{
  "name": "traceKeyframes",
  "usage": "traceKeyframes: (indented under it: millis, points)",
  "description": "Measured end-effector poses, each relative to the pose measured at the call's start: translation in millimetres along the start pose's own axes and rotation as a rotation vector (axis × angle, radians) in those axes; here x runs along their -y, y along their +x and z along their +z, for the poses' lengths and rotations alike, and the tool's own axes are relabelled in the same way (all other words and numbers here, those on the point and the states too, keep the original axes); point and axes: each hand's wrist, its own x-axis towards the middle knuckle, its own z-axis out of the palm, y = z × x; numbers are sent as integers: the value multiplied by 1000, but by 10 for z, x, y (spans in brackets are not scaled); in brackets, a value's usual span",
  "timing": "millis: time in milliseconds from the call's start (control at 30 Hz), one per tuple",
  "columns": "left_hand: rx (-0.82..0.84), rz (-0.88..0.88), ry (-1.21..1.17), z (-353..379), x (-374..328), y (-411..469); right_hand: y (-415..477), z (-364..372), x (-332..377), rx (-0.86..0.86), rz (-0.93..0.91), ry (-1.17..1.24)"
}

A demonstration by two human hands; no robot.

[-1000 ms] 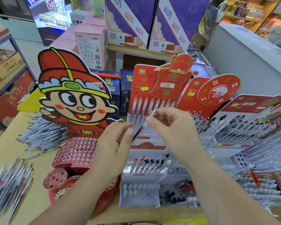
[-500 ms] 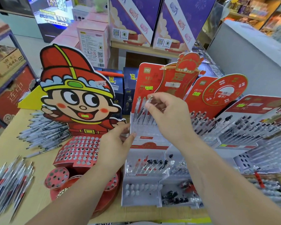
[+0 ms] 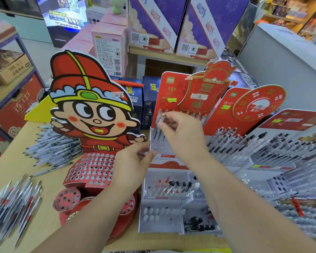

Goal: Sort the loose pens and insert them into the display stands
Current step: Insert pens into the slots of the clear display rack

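Note:
My right hand (image 3: 182, 136) pinches a clear pen (image 3: 160, 123) near its top, its lower end down among the holes at the left of the red-backed display stand (image 3: 169, 88). Other pens stand in that stand's back row. My left hand (image 3: 133, 161) touches the stand's lower left corner with relaxed fingers and holds nothing. Loose pens lie in a pile (image 3: 53, 147) at the left of the table and in a second pile (image 3: 13, 203) near the front left.
A cartoon-figure stand (image 3: 88, 106) with a red perforated base (image 3: 91, 170) rises at the left. Filled pen stands (image 3: 281, 147) crowd the right. White trays (image 3: 161, 218) with a few pens sit in front. Boxes stand behind the wooden table (image 3: 44, 225).
My right hand carried the pen up and away from my left hand to the red stand and lowered it into the left holes. My left hand let go and moved to the stand's corner.

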Motion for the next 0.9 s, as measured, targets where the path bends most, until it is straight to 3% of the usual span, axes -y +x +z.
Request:
traceKeyframes:
  millis: [400, 900]
  points:
    - [2, -9, 27, 18, 14, -4, 48, 47, 67, 9, 63, -91]
    - [27, -7, 84, -162, -75, -150, -234, 59, -14, 41, 124, 21]
